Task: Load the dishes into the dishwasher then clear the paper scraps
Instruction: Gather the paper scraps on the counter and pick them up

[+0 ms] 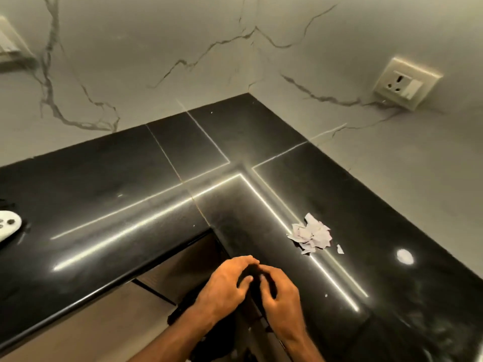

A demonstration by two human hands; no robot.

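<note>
Torn white paper scraps (pixel 311 235) are lying heaped on the glossy black stone tabletop (pixel 104 178), up and right of the hands. The left hand (pixel 224 286) and right hand (pixel 279 291) are meeting at its inner corner, fingers curling; whether they are gripping anything, I cannot tell. Grey-veined white walls (pixel 156 48) are backing it, a cream wall socket (pixel 407 83) showing at right.

Counter (pixel 104 192) open up to paper scraps (pixel 311 235); walls (pixel 156 61) block corner behind.
</note>
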